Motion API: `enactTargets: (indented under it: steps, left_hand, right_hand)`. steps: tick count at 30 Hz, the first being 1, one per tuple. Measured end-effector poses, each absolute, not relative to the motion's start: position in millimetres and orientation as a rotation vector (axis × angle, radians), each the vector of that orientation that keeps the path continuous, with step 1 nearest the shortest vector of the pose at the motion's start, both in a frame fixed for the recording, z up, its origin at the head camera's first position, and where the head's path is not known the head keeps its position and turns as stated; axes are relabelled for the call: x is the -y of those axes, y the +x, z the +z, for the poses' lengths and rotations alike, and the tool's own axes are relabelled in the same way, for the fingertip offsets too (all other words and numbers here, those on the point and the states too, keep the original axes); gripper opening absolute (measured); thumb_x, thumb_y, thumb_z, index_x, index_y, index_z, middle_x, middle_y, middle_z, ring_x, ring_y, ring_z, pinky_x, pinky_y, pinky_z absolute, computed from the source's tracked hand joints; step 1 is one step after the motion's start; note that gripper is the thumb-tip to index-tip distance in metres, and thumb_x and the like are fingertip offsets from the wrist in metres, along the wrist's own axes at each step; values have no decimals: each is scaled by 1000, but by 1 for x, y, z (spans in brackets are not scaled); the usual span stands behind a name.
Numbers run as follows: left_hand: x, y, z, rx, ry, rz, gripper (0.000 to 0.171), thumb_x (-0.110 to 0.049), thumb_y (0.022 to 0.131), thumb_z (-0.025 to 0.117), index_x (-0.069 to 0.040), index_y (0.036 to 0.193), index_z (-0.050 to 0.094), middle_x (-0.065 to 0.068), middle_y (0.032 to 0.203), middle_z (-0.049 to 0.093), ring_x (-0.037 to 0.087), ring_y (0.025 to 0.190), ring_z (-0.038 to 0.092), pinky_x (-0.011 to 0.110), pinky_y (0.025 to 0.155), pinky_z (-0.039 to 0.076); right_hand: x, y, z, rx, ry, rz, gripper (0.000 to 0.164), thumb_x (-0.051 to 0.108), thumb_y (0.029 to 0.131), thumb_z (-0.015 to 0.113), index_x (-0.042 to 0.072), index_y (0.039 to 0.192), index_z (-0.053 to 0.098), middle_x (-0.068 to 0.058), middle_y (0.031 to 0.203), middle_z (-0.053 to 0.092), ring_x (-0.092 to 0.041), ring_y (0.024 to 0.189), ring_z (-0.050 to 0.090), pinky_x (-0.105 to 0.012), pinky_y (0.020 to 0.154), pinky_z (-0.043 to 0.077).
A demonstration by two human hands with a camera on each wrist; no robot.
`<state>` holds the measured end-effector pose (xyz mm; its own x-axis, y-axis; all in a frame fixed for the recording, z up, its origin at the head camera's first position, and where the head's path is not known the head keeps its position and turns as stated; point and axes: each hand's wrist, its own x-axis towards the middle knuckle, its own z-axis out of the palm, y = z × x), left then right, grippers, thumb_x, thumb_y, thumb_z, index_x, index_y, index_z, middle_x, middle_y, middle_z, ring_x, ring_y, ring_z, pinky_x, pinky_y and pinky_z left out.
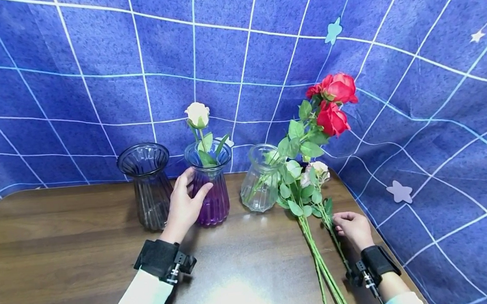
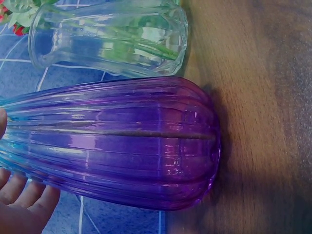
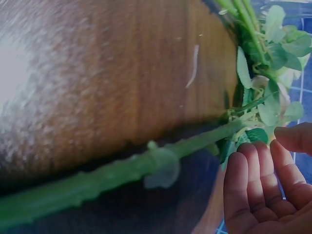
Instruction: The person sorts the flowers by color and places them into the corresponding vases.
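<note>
My left hand [image 1: 183, 203] grips the purple glass vase [image 1: 213, 200] near its neck, thumb in front. The left wrist view shows the vase's ribbed purple body [image 2: 122, 141], with several fingers [image 2: 29, 195] along its side. A white rose [image 1: 198, 115] with green leaves stands in this vase, its stem faintly visible through the glass. My right hand [image 1: 354, 229] is beside a thin flower stem [image 1: 335, 240] at the table's right, fingers loosely bent. In the right wrist view, thumb and index fingertips come close together by the leaves [image 3: 257, 134], and the thorny green stem [image 3: 112, 175] passes beside them.
A dark grey glass vase [image 1: 149, 194] stands left of the purple one, a clear glass vase [image 1: 258, 194] right of it. Red roses [image 1: 338, 88] and a pale flower [image 1: 318, 170] lie with long stems [image 1: 318, 256] on the wooden table [image 1: 62, 264]. Blue cloth [image 1: 100, 53] hangs behind and right.
</note>
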<state>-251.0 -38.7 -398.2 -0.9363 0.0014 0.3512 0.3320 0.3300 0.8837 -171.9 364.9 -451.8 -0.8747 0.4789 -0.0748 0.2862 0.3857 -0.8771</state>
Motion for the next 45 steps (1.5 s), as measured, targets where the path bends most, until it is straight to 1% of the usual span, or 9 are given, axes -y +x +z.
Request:
enactTargets:
  steps: [10,16,20,27,33,36,41,43,45]
  left_hand:
    - [37,-252,-397,2316,-300,-1640,65,-23,87,68,2,138,37,21,140,42,33,127,45,42,107,40]
    - [37,-251,-396,2308,-305,-1642,64,-22,87,67,2,138,37,21,139,42,32,128,44,42,107,40]
    - [38,-251,-396,2305,-308,-1647,64,-22,87,67,2,138,37,21,139,43,30,130,42,41,108,39]
    - [38,-250,-398,2306,-314,-1643,63,-22,87,66,2,138,37,21,139,42,30,131,41,42,108,39]
    - [38,-249,-398,2299,-316,-1645,63,-20,87,66,2,138,36,21,138,42,30,130,41,42,108,39]
    - [38,-249,-398,2301,-315,-1649,63,-21,87,66,2,138,36,21,138,42,30,130,41,42,108,39]
    - [38,-248,-398,2300,-315,-1646,63,-21,88,66,2,138,37,21,138,42,30,131,41,42,108,39]
    - [38,-248,-398,2297,-316,-1642,62,-22,88,66,2,138,37,20,138,43,30,131,41,42,108,39]
    - [38,-248,-398,2295,-315,-1641,62,-22,88,66,1,137,37,20,138,43,30,130,41,42,108,39]
  right_hand:
    - [-364,-173,-455,2518,-728,1470,33,12,86,61,-12,108,61,2,73,66,-4,59,58,-17,54,52]
    - [-363,-174,-456,2570,-724,1406,33,14,86,62,-11,108,63,-6,80,69,-5,59,59,-18,55,53]
    - [-362,-174,-456,2592,-721,1370,33,13,85,63,-10,107,63,-7,81,69,-5,58,59,-19,54,53]
    - [-360,-173,-457,2682,-691,1199,32,17,83,64,-7,103,66,-7,78,68,-6,56,57,-20,51,50]
    - [-359,-173,-459,2754,-659,1021,31,23,80,68,-3,97,69,-10,78,70,-7,58,55,-22,53,45]
    - [-359,-172,-459,2762,-639,983,30,24,80,69,-3,95,70,-13,83,71,-12,63,58,-25,57,45]
    - [-357,-174,-457,2772,-593,929,29,22,79,68,-3,95,70,-17,91,71,-28,80,63,-32,67,47]
    - [-355,-175,-457,2772,-577,914,28,20,79,67,-3,94,70,-18,91,71,-30,82,63,-33,68,47]
    - [-354,-176,-456,2777,-561,901,26,18,78,66,-3,93,70,-18,90,71,-29,80,63,-33,67,47]
